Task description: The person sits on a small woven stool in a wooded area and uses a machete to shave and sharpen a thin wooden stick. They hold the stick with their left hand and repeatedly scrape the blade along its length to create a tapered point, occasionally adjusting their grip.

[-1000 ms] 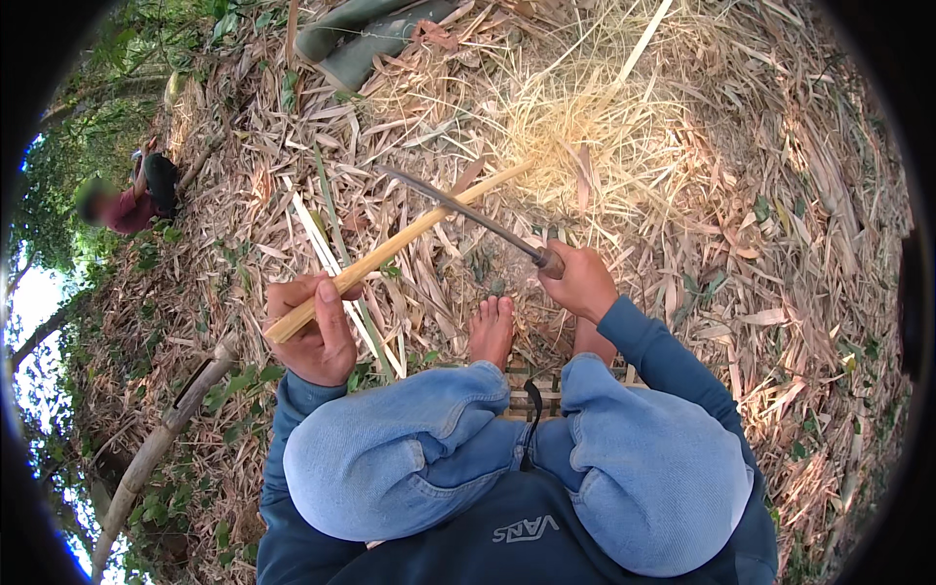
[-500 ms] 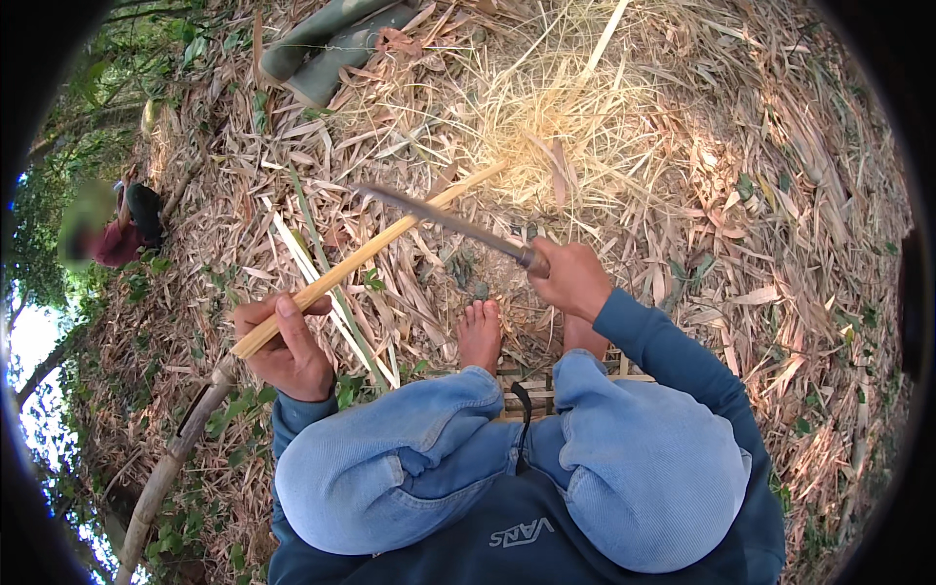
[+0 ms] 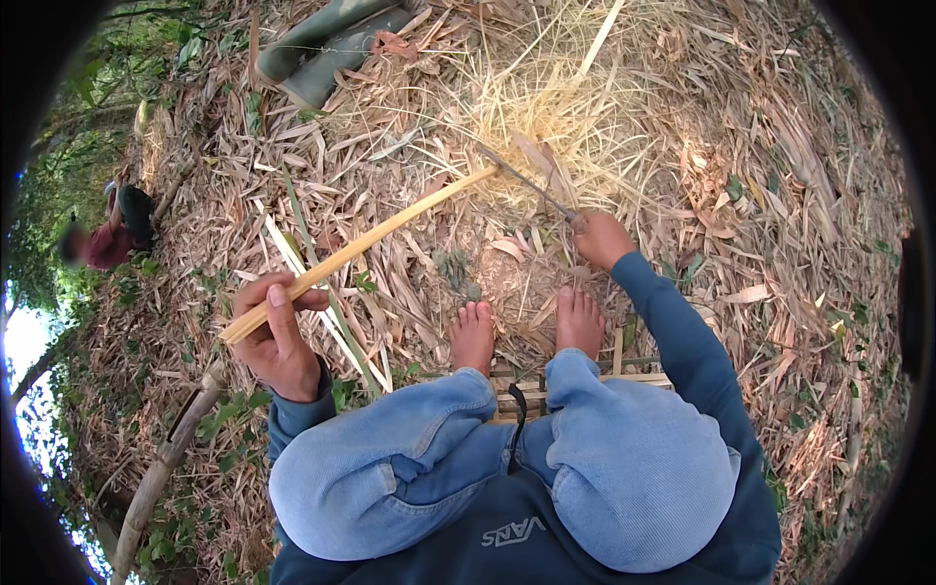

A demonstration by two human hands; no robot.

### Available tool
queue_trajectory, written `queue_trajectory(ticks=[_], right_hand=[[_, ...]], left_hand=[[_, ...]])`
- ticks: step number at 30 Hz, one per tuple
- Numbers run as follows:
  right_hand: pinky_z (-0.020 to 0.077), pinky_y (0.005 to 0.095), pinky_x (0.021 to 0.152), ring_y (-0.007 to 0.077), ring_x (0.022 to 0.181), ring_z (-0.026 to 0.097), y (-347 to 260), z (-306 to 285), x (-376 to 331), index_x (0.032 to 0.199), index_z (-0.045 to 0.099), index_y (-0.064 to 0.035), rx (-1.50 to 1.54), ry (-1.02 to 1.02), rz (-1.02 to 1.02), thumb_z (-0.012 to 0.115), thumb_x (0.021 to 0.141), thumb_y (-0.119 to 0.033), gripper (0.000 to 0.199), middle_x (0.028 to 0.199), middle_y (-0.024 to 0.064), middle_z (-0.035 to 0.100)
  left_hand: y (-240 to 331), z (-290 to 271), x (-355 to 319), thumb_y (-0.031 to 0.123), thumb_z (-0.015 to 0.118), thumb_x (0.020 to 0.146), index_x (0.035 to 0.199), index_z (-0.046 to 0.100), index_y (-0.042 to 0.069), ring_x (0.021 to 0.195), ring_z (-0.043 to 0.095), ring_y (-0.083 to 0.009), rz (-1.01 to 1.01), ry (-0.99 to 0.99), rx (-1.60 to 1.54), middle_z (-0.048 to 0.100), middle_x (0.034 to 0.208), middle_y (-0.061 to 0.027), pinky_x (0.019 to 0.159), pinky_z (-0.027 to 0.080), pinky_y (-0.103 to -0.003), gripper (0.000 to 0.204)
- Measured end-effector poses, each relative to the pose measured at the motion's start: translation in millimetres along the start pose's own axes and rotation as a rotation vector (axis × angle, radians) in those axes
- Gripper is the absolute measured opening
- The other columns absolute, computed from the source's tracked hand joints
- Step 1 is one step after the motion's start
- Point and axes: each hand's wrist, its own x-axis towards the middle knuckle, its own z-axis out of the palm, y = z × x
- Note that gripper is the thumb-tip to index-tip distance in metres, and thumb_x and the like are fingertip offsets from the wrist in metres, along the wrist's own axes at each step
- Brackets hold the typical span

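Observation:
My left hand (image 3: pixel 285 327) is closed round the near end of a pale yellow bamboo strip (image 3: pixel 375 236), which slants away to the far right. In my right hand (image 3: pixel 601 239) is the handle of a long-bladed knife (image 3: pixel 534 185); its thin dark blade points to the far left and meets or crosses the strip's far end. Whether the edge touches the strip I cannot tell. Beyond that end lies a heap of fine pale shavings (image 3: pixel 556 117). Next to my left hand, several split strips (image 3: pixel 310 283), white and green, rest on the leaves.
Dry leaves cover the ground round my bare feet (image 3: pixel 473 334). Green rubber boots (image 3: pixel 327 58) lie at the far left. A thick pole (image 3: pixel 161 478) slants at the near left. Another person (image 3: pixel 122 229) is at the left, near green plants. Bamboo slats (image 3: pixel 639 375) show beneath me.
My right hand has moved away and to the right, bringing the knife blade from the strip's middle to its far end. My left hand has shifted slightly left with the strip.

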Motion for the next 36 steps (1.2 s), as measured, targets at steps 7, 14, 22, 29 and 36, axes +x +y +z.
queue_trajectory(ticks=[7,14,22,29,36], right_hand=[[0.0501,0.0446,0.062,0.0345,0.066,0.064,-101.9,23.8,-96.8,0.093,0.061,-0.0059,0.13,-0.063,-0.518,0.063,0.078,-0.022,0.022,0.071,0.0181,0.064],[0.0501,0.0461,0.063,0.0382,0.068,0.063,-68.8,44.9,-64.7,0.093,0.061,-0.005,0.077,0.096,-0.395,0.064,0.075,-0.021,0.024,0.072,0.0211,0.063],[0.0494,0.0471,0.069,0.0396,0.073,0.062,-29.3,28.6,-36.4,0.092,0.061,-0.0052,0.038,0.072,-0.211,0.062,0.075,-0.021,0.024,0.075,0.0238,0.063],[0.0507,0.0464,0.069,0.039,0.072,0.063,-23.2,27.2,-27.5,0.088,0.063,-0.0015,-0.07,0.071,-0.219,0.061,0.076,-0.022,0.024,0.075,0.0222,0.065],[0.0511,0.0456,0.069,0.0396,0.072,0.063,-59.5,12.9,-57.7,0.096,0.065,-0.0041,0.078,-0.003,-0.331,0.059,0.077,-0.022,0.027,0.077,0.022,0.065]], left_hand=[[-5.2,-5.2,-7.0,0.022,0.048,0.098,0.101,0.055,-0.004,0.064,0.066,-0.0208,0.052,-0.061,-0.034,0.065,0.073,-0.0154,0.058,0.057,-0.031,0.028],[-8.4,-14.3,-11.8,0.021,0.049,0.098,0.101,0.055,-0.004,0.065,0.067,-0.0217,0.056,-0.104,-0.034,0.066,0.075,-0.0155,0.06,0.058,-0.031,0.026],[-5.0,-9.5,-9.8,0.021,0.049,0.098,0.101,0.054,-0.004,0.065,0.067,-0.0216,0.068,-0.13,-0.045,0.066,0.076,-0.0158,0.059,0.057,-0.03,0.026],[-8.9,-5.8,-6.3,0.022,0.048,0.098,0.1,0.054,-0.005,0.065,0.067,-0.0208,0.0,-0.034,-0.048,0.066,0.074,-0.0147,0.059,0.057,-0.03,0.028],[-21.1,-11.8,-4.2,0.026,0.047,0.099,0.098,0.055,-0.002,0.062,0.065,-0.019,-0.059,0.078,-0.082,0.064,0.072,-0.0131,0.057,0.057,-0.03,0.029]])
